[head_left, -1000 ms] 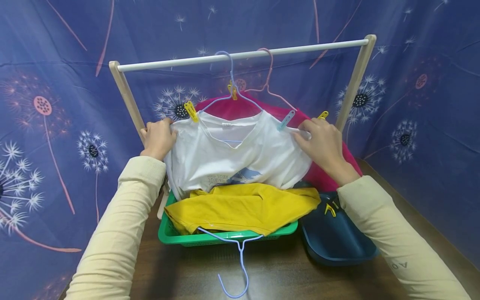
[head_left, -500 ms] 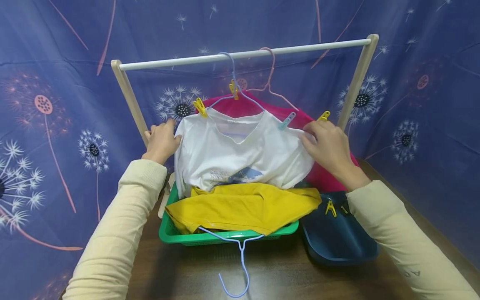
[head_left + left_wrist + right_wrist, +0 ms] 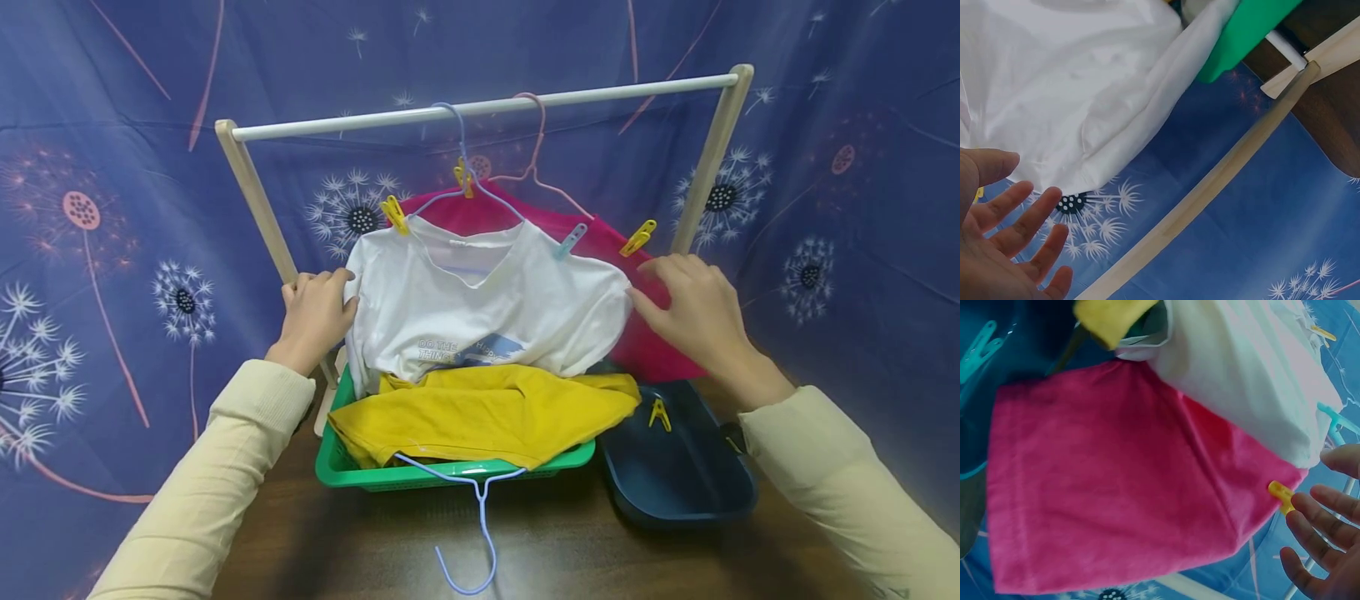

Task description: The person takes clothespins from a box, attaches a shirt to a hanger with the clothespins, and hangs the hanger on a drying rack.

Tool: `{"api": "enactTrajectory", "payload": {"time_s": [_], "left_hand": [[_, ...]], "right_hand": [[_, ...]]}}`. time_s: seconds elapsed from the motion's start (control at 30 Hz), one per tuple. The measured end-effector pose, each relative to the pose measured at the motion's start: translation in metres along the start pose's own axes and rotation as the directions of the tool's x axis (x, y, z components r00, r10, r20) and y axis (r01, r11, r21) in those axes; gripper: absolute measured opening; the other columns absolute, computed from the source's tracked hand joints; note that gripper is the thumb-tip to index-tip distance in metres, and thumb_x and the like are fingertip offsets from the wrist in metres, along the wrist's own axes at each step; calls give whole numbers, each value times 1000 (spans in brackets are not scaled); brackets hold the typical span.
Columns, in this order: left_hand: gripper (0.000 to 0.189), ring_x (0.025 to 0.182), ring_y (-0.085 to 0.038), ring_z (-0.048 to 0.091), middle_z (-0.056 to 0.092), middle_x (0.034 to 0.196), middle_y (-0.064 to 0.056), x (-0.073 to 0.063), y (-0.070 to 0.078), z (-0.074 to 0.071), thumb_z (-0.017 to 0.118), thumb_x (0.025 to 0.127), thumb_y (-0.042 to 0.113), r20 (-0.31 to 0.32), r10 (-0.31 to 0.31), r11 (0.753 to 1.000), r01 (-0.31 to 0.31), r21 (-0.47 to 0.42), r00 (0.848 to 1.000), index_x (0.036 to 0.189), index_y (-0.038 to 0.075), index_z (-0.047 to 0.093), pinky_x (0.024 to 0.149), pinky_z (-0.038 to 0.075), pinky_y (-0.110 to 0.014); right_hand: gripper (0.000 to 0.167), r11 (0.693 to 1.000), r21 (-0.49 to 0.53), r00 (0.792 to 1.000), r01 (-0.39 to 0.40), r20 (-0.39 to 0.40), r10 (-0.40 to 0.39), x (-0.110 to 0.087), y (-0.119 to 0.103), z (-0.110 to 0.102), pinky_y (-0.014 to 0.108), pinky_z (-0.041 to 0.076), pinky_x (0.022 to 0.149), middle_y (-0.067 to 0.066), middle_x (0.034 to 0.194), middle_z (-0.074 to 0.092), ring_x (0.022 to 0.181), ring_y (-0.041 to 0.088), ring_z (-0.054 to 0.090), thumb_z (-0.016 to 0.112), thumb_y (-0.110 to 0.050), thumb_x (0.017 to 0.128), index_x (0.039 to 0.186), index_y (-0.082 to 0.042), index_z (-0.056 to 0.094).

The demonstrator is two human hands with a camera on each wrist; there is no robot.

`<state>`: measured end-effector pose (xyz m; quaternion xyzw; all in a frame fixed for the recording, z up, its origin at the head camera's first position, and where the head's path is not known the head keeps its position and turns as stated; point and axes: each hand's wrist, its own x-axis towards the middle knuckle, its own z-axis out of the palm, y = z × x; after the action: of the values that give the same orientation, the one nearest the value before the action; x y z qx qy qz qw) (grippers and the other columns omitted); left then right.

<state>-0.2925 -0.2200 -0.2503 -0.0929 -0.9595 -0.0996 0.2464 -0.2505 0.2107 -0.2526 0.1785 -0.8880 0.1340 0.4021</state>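
Rack (image 3: 337, 122): stood at back | white shirt (image 3: 480, 308): hung from rack on blue hanger (image 3: 462, 142), before magenta garment (image 3: 1104, 481) | left hand (image 3: 311, 312): fingers spread, nothing gripped, held at one sleeve | right hand (image 3: 697, 304): likewise spread, nothing gripped, held by opposite sleeve; contact cannot be told | shirt pinned by yellow clip (image 3: 393, 215), pale-blue clip (image 3: 572, 240)

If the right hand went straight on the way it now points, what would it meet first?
Probably the yellow clip on the pink garment: in the right wrist view, the right hand has its fingers towards it, though depth is unclear.
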Motion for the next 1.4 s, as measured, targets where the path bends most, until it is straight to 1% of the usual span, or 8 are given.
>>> {"api": "enactTrajectory", "payload": {"time_s": [0.13, 0.3, 0.47, 0.63, 0.87, 1.13, 1.27, 1.4], "left_hand": [[31, 102, -44, 46, 61, 103, -21, -13, 0, 0, 55, 89, 16, 9, 30, 999, -30, 13, 1000, 117, 3, 55, 84, 26, -58], [32, 105, -43, 45, 60, 107, -20, -29, 3, -1, 55, 90, 19, 62, 47, 999, -49, 20, 997, 119, 5, 54, 84, 27, -56], [31, 104, -42, 46, 62, 106, -18, -45, 6, 2, 56, 90, 20, 100, 81, 996, -83, 20, 992, 117, 6, 55, 83, 28, -55], [30, 102, -41, 47, 63, 107, -16, -59, 8, 8, 59, 88, 20, 109, 112, 993, -115, 22, 988, 116, 7, 57, 81, 30, -53], [32, 104, -39, 47, 63, 109, -14, -78, 9, 18, 62, 87, 21, 137, 138, 989, -143, 26, 981, 116, 8, 57, 85, 31, -54], [31, 99, -34, 50, 65, 104, -9, -103, 15, 23, 66, 83, 21, 140, 200, 979, -204, 12, 970, 111, 10, 59, 86, 32, -53], [32, 94, -30, 52, 66, 101, -7, -113, 19, 24, 70, 80, 20, 139, 240, 968, -247, 34, 961, 109, 9, 60, 83, 35, -51], [32, 93, -29, 53, 66, 99, -5, -122, 22, 25, 72, 77, 21, 155, 265, 959, -276, 58, 952, 106, 11, 62, 81, 38, -50]], "right_hand": [[33, 1000, -22, 1000, 14, 21, -14, -11, 6, -4, 47, 46, 67, 19, 92, 65, 79, 32, 54, 72, -17, 73, 100, -1, 63], [34, 998, -42, 998, 40, 49, -38, -26, 13, -3, 45, 45, 66, 18, 89, 65, 77, 30, 53, 73, -18, 71, 99, -1, 63], [38, 992, -50, 991, 117, 67, -113, -42, 20, 2, 48, 45, 66, 18, 89, 64, 76, 32, 53, 76, -15, 66, 98, 0, 63], [39, 977, -69, 976, 202, 101, -195, -56, 28, 10, 47, 44, 65, 17, 89, 63, 79, 32, 53, 78, -17, 63, 96, -1, 63], [39, 959, -70, 951, 273, 168, -258, -77, 41, 23, 48, 42, 69, 15, 88, 62, 81, 31, 51, 78, -15, 60, 94, -2, 64], [40, 953, -82, 925, 293, 276, -260, -94, 51, 35, 45, 43, 67, 11, 87, 62, 81, 28, 52, 80, -12, 58, 94, -5, 63], [39, 946, -93, 909, 309, 323, -265, -98, 55, 39, 44, 42, 67, 10, 86, 61, 81, 28, 53, 80, -11, 58, 93, -4, 64], [39, 938, -100, 887, 331, 373, -273, -101, 60, 44, 43, 43, 66, 10, 86, 62, 80, 28, 54, 80, -11, 59, 94, -5, 64]]}}
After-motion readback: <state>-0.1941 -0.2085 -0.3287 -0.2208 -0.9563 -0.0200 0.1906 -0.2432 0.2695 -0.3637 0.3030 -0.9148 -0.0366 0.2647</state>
